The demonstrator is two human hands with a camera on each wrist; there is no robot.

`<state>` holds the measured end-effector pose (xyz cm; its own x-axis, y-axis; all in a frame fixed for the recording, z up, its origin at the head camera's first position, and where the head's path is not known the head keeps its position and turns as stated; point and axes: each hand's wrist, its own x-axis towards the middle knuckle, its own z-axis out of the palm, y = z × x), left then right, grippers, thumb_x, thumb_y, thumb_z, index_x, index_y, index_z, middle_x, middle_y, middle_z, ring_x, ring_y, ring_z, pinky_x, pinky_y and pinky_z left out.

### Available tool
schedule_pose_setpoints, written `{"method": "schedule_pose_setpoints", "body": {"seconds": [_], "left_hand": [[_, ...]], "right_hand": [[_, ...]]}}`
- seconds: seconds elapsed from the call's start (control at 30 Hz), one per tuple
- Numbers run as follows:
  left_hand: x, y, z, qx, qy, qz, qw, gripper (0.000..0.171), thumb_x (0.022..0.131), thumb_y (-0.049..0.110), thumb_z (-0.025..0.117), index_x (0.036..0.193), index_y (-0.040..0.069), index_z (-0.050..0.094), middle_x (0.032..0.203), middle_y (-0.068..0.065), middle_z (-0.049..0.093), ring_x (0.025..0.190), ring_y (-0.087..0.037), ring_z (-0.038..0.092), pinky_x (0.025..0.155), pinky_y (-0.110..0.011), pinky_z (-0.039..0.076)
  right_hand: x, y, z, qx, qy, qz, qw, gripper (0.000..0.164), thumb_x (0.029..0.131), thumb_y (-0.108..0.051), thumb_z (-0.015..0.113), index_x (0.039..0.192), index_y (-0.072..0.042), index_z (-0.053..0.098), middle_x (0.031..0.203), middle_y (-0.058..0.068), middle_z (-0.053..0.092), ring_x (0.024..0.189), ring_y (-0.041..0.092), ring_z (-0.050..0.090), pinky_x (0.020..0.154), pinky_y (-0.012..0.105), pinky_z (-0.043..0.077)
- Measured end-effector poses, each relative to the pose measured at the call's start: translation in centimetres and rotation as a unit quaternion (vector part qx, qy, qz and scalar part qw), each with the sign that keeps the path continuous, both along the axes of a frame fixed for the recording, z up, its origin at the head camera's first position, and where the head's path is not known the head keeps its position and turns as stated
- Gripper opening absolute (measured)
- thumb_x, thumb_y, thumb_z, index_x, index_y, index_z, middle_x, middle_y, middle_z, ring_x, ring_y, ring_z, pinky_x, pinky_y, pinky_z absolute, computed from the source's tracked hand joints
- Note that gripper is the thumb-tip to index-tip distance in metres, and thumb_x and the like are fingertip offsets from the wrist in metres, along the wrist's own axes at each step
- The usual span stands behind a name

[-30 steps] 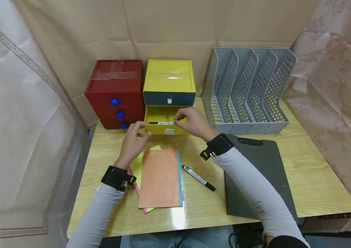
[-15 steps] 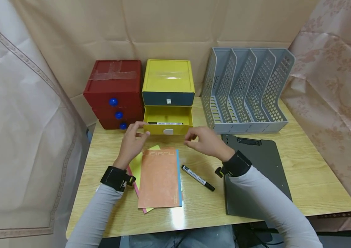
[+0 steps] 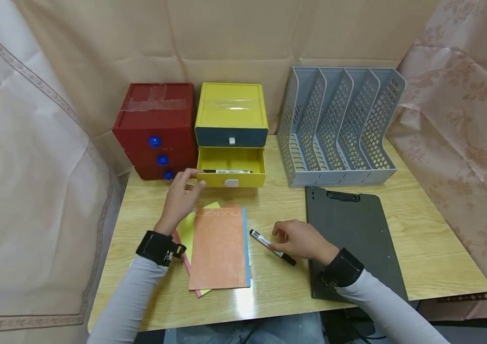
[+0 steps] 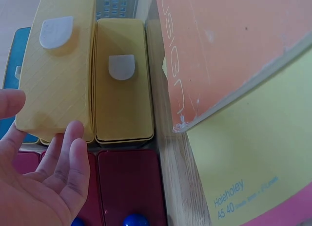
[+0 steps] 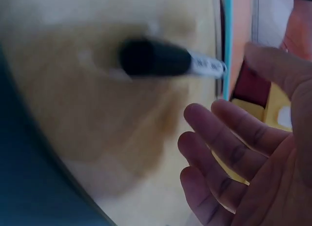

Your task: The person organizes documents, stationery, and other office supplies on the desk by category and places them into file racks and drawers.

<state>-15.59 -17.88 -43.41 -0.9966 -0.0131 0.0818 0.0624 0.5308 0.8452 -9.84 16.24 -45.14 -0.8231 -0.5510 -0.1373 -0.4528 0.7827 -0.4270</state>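
My left hand (image 3: 180, 196) holds the left end of the pulled-out yellow drawer (image 3: 247, 180), its thumb by the front face and its fingers around the side edge. Inside that drawer lies a black-and-white marker (image 3: 228, 171). Over the table, my right hand (image 3: 297, 239) hovers close to a second marker (image 3: 261, 238) with a black cap, its fingers loosely bent and apart. The right wrist view shows this marker (image 5: 170, 60) beyond the fingertips, with nothing between thumb and fingers.
Several notebooks (image 3: 219, 248) lie stacked at the front, an orange one on top. A dark clipboard (image 3: 351, 229) lies to the right. Behind stand a red drawer box (image 3: 157, 114), a yellow drawer unit (image 3: 231, 105) and a grey file rack (image 3: 342, 177).
My right hand has withdrawn from the open drawer, leaving the first marker inside, and come down and right to the marker on the table. My left hand stays at the drawer.
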Motion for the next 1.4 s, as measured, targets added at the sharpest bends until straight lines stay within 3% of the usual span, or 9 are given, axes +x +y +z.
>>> {"method": "schedule_pose_setpoints", "body": {"seconds": [0.57, 0.73, 0.9, 1.17, 1.4], "left_hand": [[0.0, 0.1, 0.2, -0.002, -0.004, 0.003, 1.0, 0.033, 0.09, 0.049, 0.054, 0.121, 0.038, 0.052, 0.121, 0.005, 0.047, 0.097, -0.02, 0.054, 0.077, -0.039, 0.05], [0.0, 0.1, 0.2, -0.001, 0.024, 0.001, 0.9997, 0.031, 0.095, 0.045, 0.049, 0.123, 0.033, 0.055, 0.122, 0.001, 0.049, 0.097, -0.023, 0.055, 0.077, -0.041, 0.049], [-0.1, 0.1, 0.1, 0.001, 0.057, 0.02, 0.9982, 0.026, 0.098, 0.04, 0.044, 0.117, 0.03, 0.059, 0.117, 0.0, 0.052, 0.091, -0.023, 0.056, 0.075, -0.04, 0.048], [-0.2, 0.1, 0.0, -0.004, 0.067, 0.023, 0.9975, 0.024, 0.098, 0.038, 0.045, 0.114, 0.03, 0.061, 0.111, 0.0, 0.054, 0.086, -0.021, 0.056, 0.073, -0.037, 0.047], [-0.4, 0.1, 0.0, 0.0, 0.068, 0.022, 0.9974, 0.024, 0.098, 0.038, 0.045, 0.114, 0.029, 0.061, 0.111, 0.0, 0.054, 0.087, -0.021, 0.056, 0.074, -0.039, 0.047]], "right_hand": [[1.5, -0.3, -2.0, -0.001, -0.003, -0.028, 1.0, 0.016, 0.076, -0.036, 0.074, 0.084, -0.027, 0.063, 0.066, -0.015, 0.051, 0.057, 0.003, 0.046, 0.05, 0.022, 0.037], [1.4, -0.3, -2.2, 0.002, 0.014, -0.023, 1.0, 0.011, 0.076, -0.03, 0.072, 0.082, -0.028, 0.063, 0.064, -0.016, 0.049, 0.057, 0.002, 0.045, 0.05, 0.02, 0.036], [1.0, -0.3, -1.9, 0.002, 0.032, -0.018, 0.999, 0.009, 0.077, -0.027, 0.071, 0.081, -0.028, 0.064, 0.065, -0.015, 0.049, 0.056, 0.002, 0.044, 0.049, 0.02, 0.036], [-0.3, 0.0, 0.0, -0.024, 0.049, -0.031, 0.998, 0.008, 0.079, -0.027, 0.071, 0.085, -0.027, 0.066, 0.07, -0.015, 0.054, 0.059, 0.002, 0.048, 0.051, 0.021, 0.04], [-2.4, 0.5, 4.0, -0.046, 0.067, -0.036, 0.996, 0.007, 0.084, -0.028, 0.067, 0.091, -0.025, 0.067, 0.073, -0.012, 0.056, 0.057, 0.006, 0.048, 0.049, 0.024, 0.04]]}}
